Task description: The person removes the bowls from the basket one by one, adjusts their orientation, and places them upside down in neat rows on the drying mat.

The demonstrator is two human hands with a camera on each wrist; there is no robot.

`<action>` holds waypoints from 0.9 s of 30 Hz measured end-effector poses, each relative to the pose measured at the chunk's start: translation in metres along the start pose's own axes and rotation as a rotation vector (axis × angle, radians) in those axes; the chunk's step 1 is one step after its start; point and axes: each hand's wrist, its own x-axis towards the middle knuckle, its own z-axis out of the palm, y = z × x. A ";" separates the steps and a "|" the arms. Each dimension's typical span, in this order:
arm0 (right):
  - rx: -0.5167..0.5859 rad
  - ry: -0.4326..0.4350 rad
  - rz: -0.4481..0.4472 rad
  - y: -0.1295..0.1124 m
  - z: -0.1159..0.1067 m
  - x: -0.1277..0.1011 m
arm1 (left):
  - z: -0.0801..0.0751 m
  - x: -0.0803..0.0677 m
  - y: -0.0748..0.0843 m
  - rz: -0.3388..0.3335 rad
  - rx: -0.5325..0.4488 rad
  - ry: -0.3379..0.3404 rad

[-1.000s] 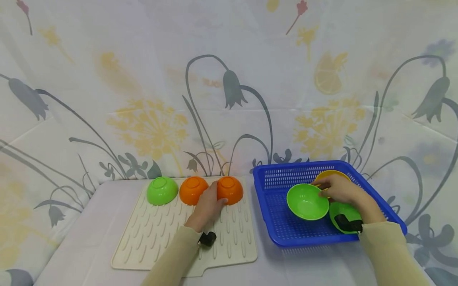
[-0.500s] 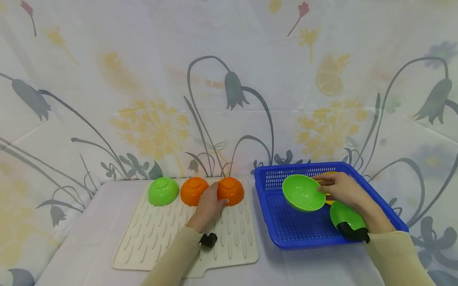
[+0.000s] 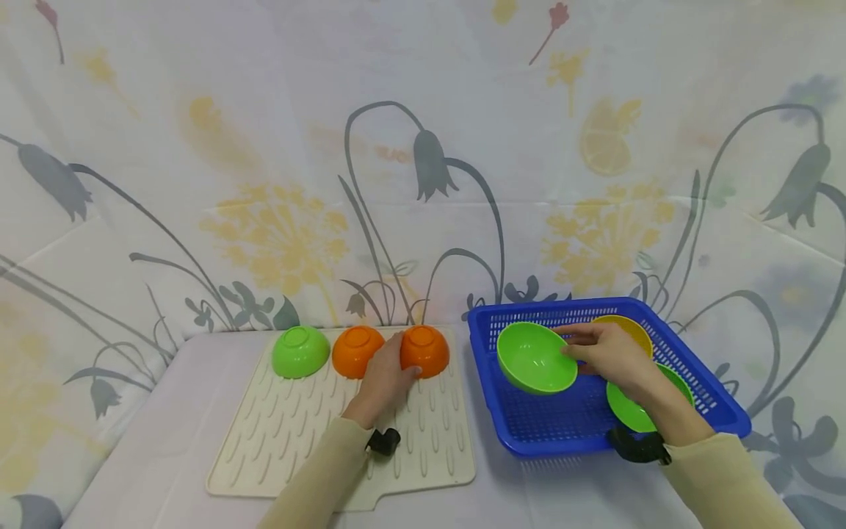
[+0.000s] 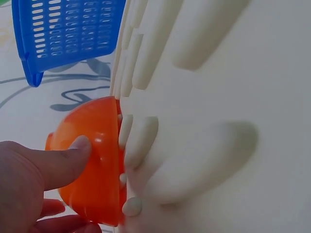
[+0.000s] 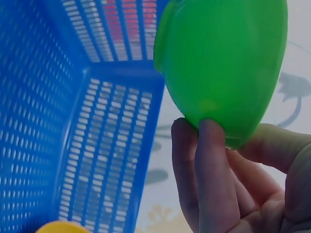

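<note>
My right hand (image 3: 604, 354) pinches the rim of a green bowl (image 3: 535, 358) and holds it tilted above the left part of the blue basket (image 3: 522, 433). The right wrist view shows my fingers (image 5: 206, 179) on the green bowl's (image 5: 228, 63) underside. Inside the basket lie a yellow bowl (image 3: 628, 328) and another green bowl (image 3: 628, 413). My left hand (image 3: 386, 376) rests on the cream drying mat (image 3: 291, 441), its thumb (image 4: 63, 160) and fingers round the side of an upturned orange bowl (image 3: 426, 349) (image 4: 95, 170). A second orange bowl (image 3: 355, 350) and a green bowl (image 3: 299, 350) stand upturned beside it.
The mat and basket sit side by side on a table covered with a floral cloth (image 3: 152, 441), which also rises as a backdrop behind. The basket's wall (image 4: 63, 34) stands just right of the mat.
My right hand has lifted the green bowl out of the basket's middle and carried it left and up, tilting it. The left hand has stayed on the orange bowl.
</note>
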 end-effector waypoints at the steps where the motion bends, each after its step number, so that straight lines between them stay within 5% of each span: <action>1: 0.002 -0.005 -0.003 -0.001 0.002 -0.001 | -0.001 0.000 0.001 0.000 -0.006 -0.001; 7: 0.003 -0.009 -0.022 -0.007 0.014 -0.006 | -0.019 -0.004 0.007 -0.011 -0.060 -0.026; 14: 0.001 -0.004 -0.056 -0.015 0.029 -0.014 | -0.048 -0.014 0.013 0.110 -0.203 -0.071; 23: 0.012 -0.026 -0.068 -0.026 0.053 -0.025 | -0.071 -0.037 0.025 0.219 -0.416 -0.238; 27: 0.014 -0.033 -0.080 -0.032 0.062 -0.029 | -0.074 -0.049 0.034 0.289 -0.435 -0.334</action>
